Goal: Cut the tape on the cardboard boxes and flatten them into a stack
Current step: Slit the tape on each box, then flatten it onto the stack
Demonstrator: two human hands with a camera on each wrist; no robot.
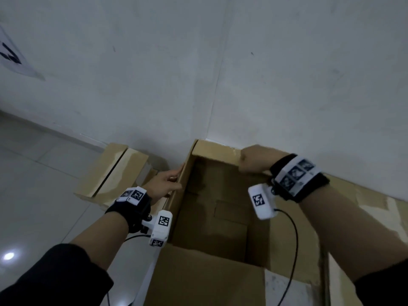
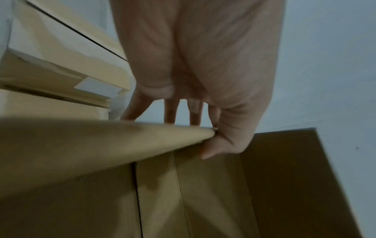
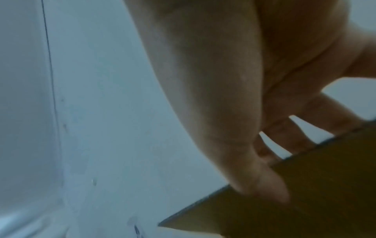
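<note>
The left hand grips the open box's left wall; the right hand grips its far wall

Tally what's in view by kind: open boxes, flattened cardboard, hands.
Open cardboard box: 1, gripped at its rim by left hand and right hand
Flattened cardboard pile: 1, layers uncountable
Hands: 2
Total: 4

I see black sleeves, black wrist bands with checkered tags, white camera boxes, and thin black cables.
</note>
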